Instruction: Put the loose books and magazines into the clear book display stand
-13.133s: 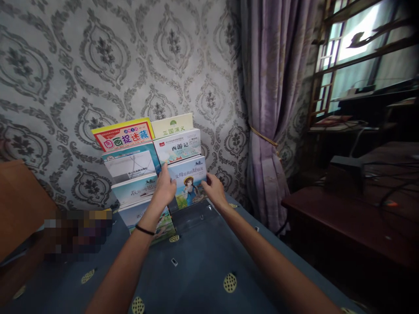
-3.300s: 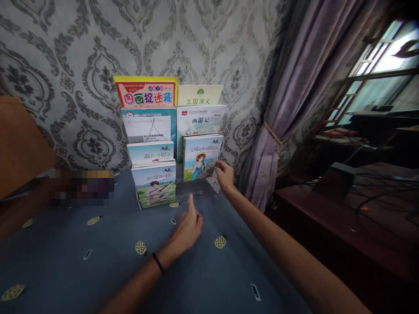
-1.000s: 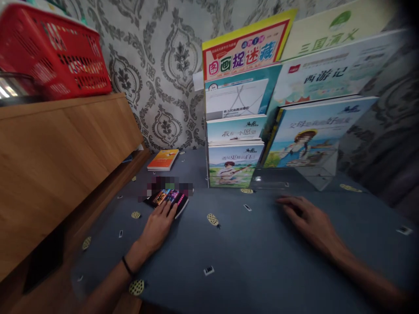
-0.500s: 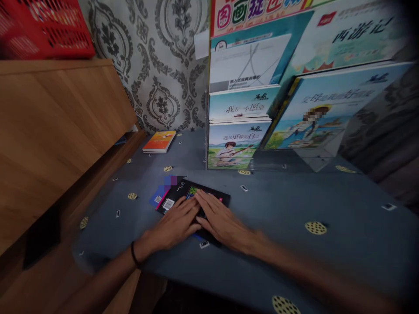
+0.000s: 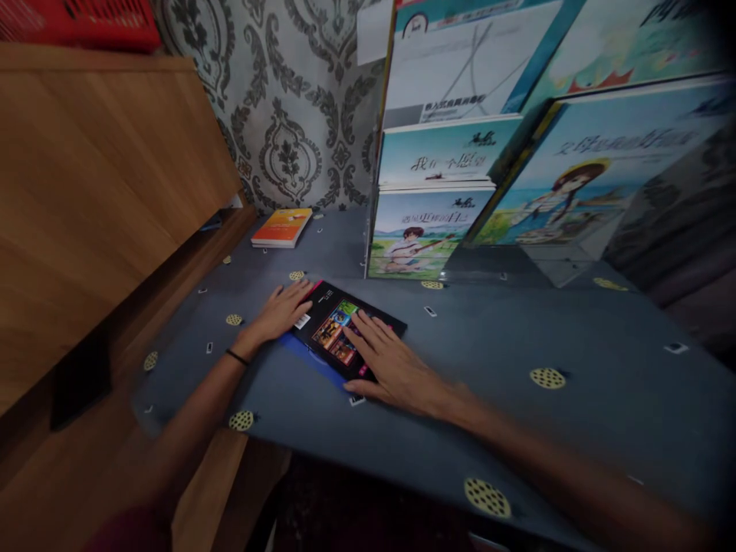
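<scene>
Around my left wrist (image 5: 246, 344) I wear one thin black band (image 5: 238, 357), plain and narrow like a cord. My left forearm (image 5: 201, 418) and right forearm (image 5: 517, 445) are uncovered, both slim and narrowing toward slender fingers (image 5: 366, 328). A patch of dark red cloth (image 5: 129, 530) shows at the bottom edge beside my left arm, too dim to tell which garment it is.

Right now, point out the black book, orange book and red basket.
Black book (image 5: 330, 330), head view, on its printed cover.
Orange book (image 5: 281, 226), head view, on its cover.
Red basket (image 5: 86, 29), head view, on its side wall.
</scene>
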The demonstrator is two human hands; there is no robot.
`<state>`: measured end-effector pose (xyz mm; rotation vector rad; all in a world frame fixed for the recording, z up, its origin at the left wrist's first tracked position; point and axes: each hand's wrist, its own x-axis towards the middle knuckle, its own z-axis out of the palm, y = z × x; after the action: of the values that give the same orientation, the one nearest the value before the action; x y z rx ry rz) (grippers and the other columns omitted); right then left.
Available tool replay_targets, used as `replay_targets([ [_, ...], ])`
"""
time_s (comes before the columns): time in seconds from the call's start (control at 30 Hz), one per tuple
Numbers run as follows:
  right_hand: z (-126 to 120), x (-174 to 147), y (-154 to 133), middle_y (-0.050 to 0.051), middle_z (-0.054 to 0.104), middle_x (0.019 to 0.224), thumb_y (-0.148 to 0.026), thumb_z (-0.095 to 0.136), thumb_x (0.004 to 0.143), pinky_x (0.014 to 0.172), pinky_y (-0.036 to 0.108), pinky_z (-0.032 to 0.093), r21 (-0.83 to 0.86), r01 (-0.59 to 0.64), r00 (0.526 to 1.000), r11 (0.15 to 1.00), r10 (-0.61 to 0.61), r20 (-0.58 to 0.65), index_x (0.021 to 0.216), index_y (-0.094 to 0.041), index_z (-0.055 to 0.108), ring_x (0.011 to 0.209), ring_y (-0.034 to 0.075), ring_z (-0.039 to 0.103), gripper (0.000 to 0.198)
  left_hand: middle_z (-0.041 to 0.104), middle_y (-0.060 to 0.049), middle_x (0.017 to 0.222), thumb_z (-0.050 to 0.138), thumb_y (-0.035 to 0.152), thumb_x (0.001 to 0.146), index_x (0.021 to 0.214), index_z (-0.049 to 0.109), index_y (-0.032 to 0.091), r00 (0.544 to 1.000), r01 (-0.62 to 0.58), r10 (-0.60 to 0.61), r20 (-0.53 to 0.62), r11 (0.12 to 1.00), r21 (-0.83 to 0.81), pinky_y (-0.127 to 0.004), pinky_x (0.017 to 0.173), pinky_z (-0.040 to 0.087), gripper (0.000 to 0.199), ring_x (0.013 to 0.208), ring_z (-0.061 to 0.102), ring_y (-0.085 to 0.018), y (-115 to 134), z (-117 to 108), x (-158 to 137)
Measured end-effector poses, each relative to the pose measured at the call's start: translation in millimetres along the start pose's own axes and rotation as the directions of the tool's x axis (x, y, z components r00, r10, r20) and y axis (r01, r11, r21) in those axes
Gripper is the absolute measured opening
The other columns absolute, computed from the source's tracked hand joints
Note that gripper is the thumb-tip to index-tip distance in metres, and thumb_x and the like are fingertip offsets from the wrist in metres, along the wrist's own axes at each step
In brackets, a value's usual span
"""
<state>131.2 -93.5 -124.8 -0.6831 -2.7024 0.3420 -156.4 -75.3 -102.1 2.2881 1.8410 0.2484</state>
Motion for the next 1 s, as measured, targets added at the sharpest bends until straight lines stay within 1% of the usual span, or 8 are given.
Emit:
replay_targets([
  [0.1, -2.6, -3.0, 0.5, 0.021, 0.028, 0.163, -0.075, 0.053, 0.085, 0.121, 0.064, 0.025, 0.002, 0.020, 1.000, 1.000, -0.020, 0.020, 0.158, -0.016, 0.027, 0.153, 0.039, 0.021, 0.098, 0.034, -0.008, 0.164, 0.029, 0.042, 0.104, 0.151, 0.042, 0.023, 1.000, -0.003, 0.003, -0.028, 1.000, 0.004, -0.050, 0.124, 0.019, 0.052, 0.153, 0.027, -0.021, -12.8, -0.3, -0.9],
  [0.27, -7.6, -6.0, -4.3, 0.021, 0.032, 0.162, -0.071, 0.054, 0.088, 0.121, 0.066, 0.024, -0.013, 0.015, 0.999, 1.000, -0.015, 0.030, 0.156, -0.017, 0.033, 0.152, 0.040, 0.024, 0.090, 0.045, -0.008, 0.158, 0.030, 0.037, 0.104, 0.145, 0.051, 0.022, 0.992, -0.027, 0.025, -0.122, 1.000, -0.015, -0.049, 0.123, 0.026, 0.049, 0.148, 0.037, -0.021, -18.8, 5.6, -2.8],
  [0.37, -12.0, 1.3, -11.1, 0.021, 0.036, 0.160, -0.070, 0.052, 0.089, 0.121, 0.065, 0.024, 0.005, -0.010, 0.999, 1.000, 0.010, 0.044, 0.154, -0.016, 0.039, 0.151, 0.040, 0.027, 0.086, 0.050, -0.010, 0.154, 0.032, 0.036, 0.103, 0.139, 0.057, 0.020, 0.985, -0.044, 0.041, -0.170, 0.999, -0.015, -0.049, 0.122, 0.030, 0.047, 0.146, 0.041, -0.022, -19.1, 8.7, -2.5],
  [0.5, -12.5, 32.5, -20.0, 0.022, 0.034, 0.160, -0.071, 0.039, 0.094, 0.123, 0.063, 0.020, 0.041, -0.024, 0.991, 0.999, 0.019, 0.136, 0.152, -0.012, 0.040, 0.152, 0.037, 0.026, 0.083, 0.052, -0.009, 0.153, 0.033, 0.034, 0.102, 0.138, 0.058, 0.022, 0.981, -0.042, 0.038, -0.189, 0.999, -0.017, -0.049, 0.122, 0.030, 0.045, 0.145, 0.043, -0.021, -16.3, 8.7, -2.7],
  [0.57, -10.3, 53.1, -20.4, 0.021, 0.031, 0.162, -0.069, 0.039, 0.095, 0.124, 0.059, 0.017, 0.029, -0.019, 0.986, 0.999, 0.014, 0.163, 0.153, -0.011, 0.038, 0.153, 0.034, 0.024, 0.082, 0.052, -0.009, 0.153, 0.033, 0.033, 0.102, 0.138, 0.058, 0.022, 0.981, -0.036, 0.031, -0.190, 0.999, -0.020, -0.049, 0.122, 0.030, 0.045, 0.145, 0.043, -0.022, -14.3, 8.2, -3.3],
  [0.73, -7.7, 85.7, -4.8, 0.019, 0.036, 0.160, -0.057, 0.043, 0.099, 0.125, 0.054, 0.016, 0.016, -0.023, 0.991, 1.000, 0.021, 0.135, 0.152, -0.010, 0.040, 0.152, 0.029, 0.028, 0.071, 0.055, -0.012, 0.149, 0.037, 0.028, 0.101, 0.138, 0.059, 0.019, 0.971, -0.031, 0.022, -0.240, 0.999, -0.032, -0.049, 0.119, 0.036, 0.044, 0.142, 0.048, -0.023, -13.6, 11.7, -3.3],
  [0.83, -10.3, 82.1, 8.5, 0.018, 0.038, 0.159, -0.052, 0.040, 0.101, 0.123, 0.057, 0.022, -0.002, -0.076, 0.995, 0.997, 0.076, 0.062, 0.151, -0.013, 0.042, 0.151, 0.029, 0.031, 0.064, 0.057, -0.012, 0.147, 0.039, 0.029, 0.100, 0.136, 0.059, 0.018, 0.960, -0.034, 0.025, -0.279, 0.999, -0.027, -0.049, 0.117, 0.039, 0.043, 0.140, 0.050, -0.024, -15.5, 15.7, -1.9],
  [1.0, -16.1, 48.2, 19.8, 0.016, 0.040, 0.158, -0.048, 0.040, 0.101, 0.121, 0.057, 0.029, -0.013, -0.217, 0.976, 0.976, 0.217, 0.013, 0.152, -0.015, 0.043, 0.150, 0.031, 0.033, 0.060, 0.063, -0.010, 0.141, 0.040, 0.030, 0.101, 0.130, 0.064, 0.020, 0.938, -0.057, 0.050, -0.342, 0.998, -0.010, -0.048, 0.116, 0.043, 0.039, 0.134, 0.057, -0.023, -15.7, 17.7, -1.9],
])
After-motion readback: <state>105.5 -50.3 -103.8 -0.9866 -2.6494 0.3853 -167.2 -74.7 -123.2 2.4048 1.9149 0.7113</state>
